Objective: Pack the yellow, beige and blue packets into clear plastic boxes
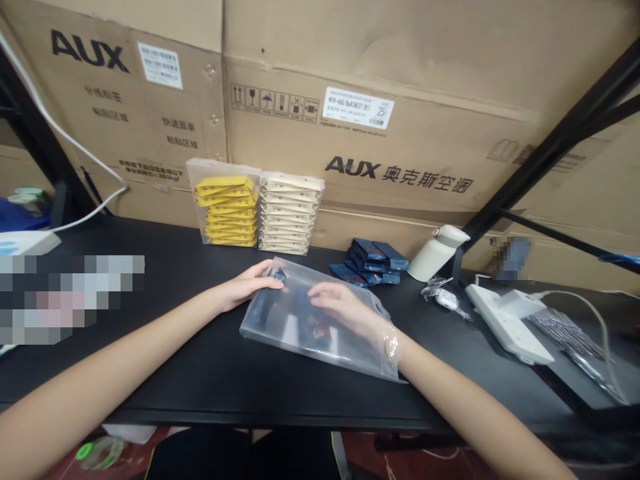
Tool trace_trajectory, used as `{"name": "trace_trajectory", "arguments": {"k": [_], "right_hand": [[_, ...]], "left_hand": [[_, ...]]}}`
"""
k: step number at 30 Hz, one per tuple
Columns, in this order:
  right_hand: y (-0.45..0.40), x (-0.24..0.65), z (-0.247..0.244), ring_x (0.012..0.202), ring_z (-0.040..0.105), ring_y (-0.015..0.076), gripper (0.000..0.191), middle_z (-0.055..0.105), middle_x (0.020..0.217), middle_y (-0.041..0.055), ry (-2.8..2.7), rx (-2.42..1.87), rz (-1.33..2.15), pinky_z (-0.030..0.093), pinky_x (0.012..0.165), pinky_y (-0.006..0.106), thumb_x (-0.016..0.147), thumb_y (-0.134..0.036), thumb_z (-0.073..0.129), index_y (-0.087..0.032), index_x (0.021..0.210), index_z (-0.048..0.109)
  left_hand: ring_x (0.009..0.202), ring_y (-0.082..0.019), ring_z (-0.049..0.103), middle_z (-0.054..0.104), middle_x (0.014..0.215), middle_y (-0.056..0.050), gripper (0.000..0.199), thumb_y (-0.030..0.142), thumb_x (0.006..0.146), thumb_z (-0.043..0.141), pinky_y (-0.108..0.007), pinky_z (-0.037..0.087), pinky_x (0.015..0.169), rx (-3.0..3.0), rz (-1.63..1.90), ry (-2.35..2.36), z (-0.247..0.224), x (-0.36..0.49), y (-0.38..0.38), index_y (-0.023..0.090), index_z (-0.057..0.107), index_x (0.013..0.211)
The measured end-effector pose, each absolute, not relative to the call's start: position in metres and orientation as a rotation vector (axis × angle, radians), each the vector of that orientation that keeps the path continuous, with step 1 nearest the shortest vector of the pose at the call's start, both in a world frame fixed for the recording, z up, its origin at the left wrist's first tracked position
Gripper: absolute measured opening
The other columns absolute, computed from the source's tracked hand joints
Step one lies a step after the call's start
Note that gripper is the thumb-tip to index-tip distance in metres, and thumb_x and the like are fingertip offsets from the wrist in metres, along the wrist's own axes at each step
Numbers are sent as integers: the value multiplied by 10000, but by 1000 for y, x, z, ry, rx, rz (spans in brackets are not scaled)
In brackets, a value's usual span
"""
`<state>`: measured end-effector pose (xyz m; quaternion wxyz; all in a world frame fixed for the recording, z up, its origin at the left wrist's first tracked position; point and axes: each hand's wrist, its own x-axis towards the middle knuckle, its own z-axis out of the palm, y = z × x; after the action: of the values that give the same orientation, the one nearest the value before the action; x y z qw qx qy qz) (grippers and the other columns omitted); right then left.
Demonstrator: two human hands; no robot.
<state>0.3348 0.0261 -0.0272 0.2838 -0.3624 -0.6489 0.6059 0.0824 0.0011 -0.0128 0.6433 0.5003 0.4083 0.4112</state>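
A clear plastic bag [345,347] with a boxy shape lies on the black table, its opening toward the right. My left hand [253,285] pinches its far left corner, with the thumb on top. Through the opening reaches my right hand [345,307], inside the bag up to the wrist, its fingers stretched leftward. Below those fingers a dark blue packet [315,327] shows blurred through the plastic; whether they touch it I cannot tell. A small dark blue piece [280,275] shows by my left thumb. Behind the bag lies a loose pile of dark blue packets [373,261].
Clear packs of stacked yellow packets [230,212] and cream packets [290,213] stand against large cardboard boxes [425,127]. To the right are a white bottle [437,253], a power strip [510,323] and a cable. Black metal struts [540,157] slant down on the right.
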Motion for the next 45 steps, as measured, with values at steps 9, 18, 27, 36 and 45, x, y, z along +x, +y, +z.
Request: {"name": "trace_trajectory", "arguments": {"k": [9, 18, 27, 36, 45], "right_hand": [[28, 329, -35, 1015, 644, 222, 396, 675, 1093, 20, -1695, -803, 1748, 520, 874, 380, 744, -285, 712, -307, 1131, 632], [16, 319, -45, 830, 694, 187, 322, 712, 910, 39, -1796, -685, 1536, 545, 832, 371, 691, -330, 814, -178, 907, 631], [-1, 311, -39, 1077, 615, 227, 590, 609, 1245, 86, -2076, -749, 996, 503, 943, 428, 748, -335, 772, -253, 1276, 522], [-5, 315, -27, 1250, 523, 254, 605, 522, 1396, 92, -2274, -686, 849, 420, 1056, 468, 827, -362, 695, -282, 1376, 453], [46, 344, -34, 904, 686, 220, 157, 730, 956, 79, -2091, -796, 915, 529, 871, 414, 842, -249, 554, -183, 903, 683]], "left_hand": [[1059, -284, 645, 685, 1049, -26, 517, 324, 676, 784, -397, 488, 887, 1169, 913, 947, -10, 84, 1, 235, 577, 1141], [1152, -277, 580, 661, 1109, -17, 490, 352, 703, 758, -366, 461, 950, 1294, 931, 994, -10, 86, -4, 237, 583, 1146], [1151, -286, 572, 627, 1094, -17, 561, 373, 683, 781, -381, 477, 913, 1339, 833, 1007, -3, 104, -19, 246, 528, 1168], [1117, -294, 618, 667, 1080, -32, 561, 281, 651, 803, -419, 471, 950, 1260, 913, 937, -8, 106, -15, 239, 560, 1154], [902, -265, 720, 703, 998, -31, 574, 175, 592, 805, -346, 574, 737, 1027, 1024, 1041, 0, 30, 21, 248, 575, 1113]]}}
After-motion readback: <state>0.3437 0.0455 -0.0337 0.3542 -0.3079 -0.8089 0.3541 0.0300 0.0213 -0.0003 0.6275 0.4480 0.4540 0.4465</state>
